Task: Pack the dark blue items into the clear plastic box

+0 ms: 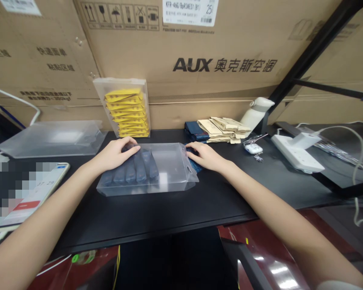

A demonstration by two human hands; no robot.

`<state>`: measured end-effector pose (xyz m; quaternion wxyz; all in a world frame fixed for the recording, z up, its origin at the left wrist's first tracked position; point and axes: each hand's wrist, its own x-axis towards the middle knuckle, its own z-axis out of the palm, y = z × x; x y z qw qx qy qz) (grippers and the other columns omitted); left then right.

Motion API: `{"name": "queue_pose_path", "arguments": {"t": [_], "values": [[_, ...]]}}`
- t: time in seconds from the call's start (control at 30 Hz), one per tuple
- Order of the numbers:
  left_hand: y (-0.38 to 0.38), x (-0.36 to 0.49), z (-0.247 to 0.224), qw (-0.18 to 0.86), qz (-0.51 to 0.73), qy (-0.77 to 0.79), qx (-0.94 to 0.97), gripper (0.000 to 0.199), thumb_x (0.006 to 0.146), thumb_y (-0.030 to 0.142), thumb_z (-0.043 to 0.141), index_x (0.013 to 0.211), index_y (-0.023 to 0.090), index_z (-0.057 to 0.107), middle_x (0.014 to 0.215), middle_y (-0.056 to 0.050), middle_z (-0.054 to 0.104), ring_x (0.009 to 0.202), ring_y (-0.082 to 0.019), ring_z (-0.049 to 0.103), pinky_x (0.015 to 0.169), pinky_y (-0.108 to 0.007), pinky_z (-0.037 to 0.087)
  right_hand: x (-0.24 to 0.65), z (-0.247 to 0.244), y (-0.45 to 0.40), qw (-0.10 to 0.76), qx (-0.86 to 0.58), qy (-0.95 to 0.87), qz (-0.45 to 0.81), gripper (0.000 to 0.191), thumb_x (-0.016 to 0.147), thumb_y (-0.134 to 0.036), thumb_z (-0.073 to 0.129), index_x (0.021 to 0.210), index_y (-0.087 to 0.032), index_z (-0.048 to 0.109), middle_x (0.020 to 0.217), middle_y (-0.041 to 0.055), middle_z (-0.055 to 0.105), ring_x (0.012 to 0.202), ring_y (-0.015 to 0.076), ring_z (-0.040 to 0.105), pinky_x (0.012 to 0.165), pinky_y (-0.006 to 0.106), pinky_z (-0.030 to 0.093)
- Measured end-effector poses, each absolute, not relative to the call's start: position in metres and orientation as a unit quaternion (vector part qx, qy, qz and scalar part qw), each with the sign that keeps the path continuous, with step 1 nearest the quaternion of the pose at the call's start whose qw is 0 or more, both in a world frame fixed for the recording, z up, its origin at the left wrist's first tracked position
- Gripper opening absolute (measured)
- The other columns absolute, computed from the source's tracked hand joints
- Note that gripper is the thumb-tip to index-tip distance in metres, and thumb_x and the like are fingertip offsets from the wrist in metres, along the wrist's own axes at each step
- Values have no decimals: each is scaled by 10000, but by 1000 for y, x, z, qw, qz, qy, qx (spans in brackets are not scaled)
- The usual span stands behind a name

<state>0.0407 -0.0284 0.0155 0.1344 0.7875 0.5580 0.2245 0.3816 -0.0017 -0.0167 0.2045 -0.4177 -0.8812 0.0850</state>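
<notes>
A translucent plastic bag lies on its side on the black table, with several dark blue packets lined up in its left part. My left hand grips the bag from above at its left end, thumb over the packets and fingertips hidden behind the far edge. At the bag's right end, my right hand is closed around another dark blue packet, mostly covered by the fingers. Just behind it, further dark blue packets lie beside a stack of beige packets.
An upright translucent bag of yellow packets leans on the cardboard box. Flat translucent bags and a phone lie leftward. To the right are a white bottle, an earphone case and a power strip.
</notes>
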Motion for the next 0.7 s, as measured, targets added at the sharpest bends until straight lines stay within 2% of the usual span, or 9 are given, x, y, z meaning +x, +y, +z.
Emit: {"name": "queue_pose_path", "arguments": {"t": [0.37, 0.7], "values": [[-27, 39, 14, 131, 222, 556, 790, 422, 875, 588, 468, 990, 214, 627, 1026, -52, 713, 902, -243, 637, 860, -343, 476, 381, -16, -2, 199, -423, -880, 85, 357, 962, -322, 514, 1215, -100, 633, 1151, 183, 693, 1028, 282, 662, 913, 453, 520], [-27, 37, 13, 134, 228, 550, 792, 419, 881, 591, 472, 990, 218, 627, 1048, -56, 713, 972, -262, 642, 880, -347, 473, 382, -18, -1, 202, -419, -882, 79, 346, 966, -332, 514, 1209, -117, 633, 1142, 171, 697, 1009, 272, 665, 899, 449, 527]]}}
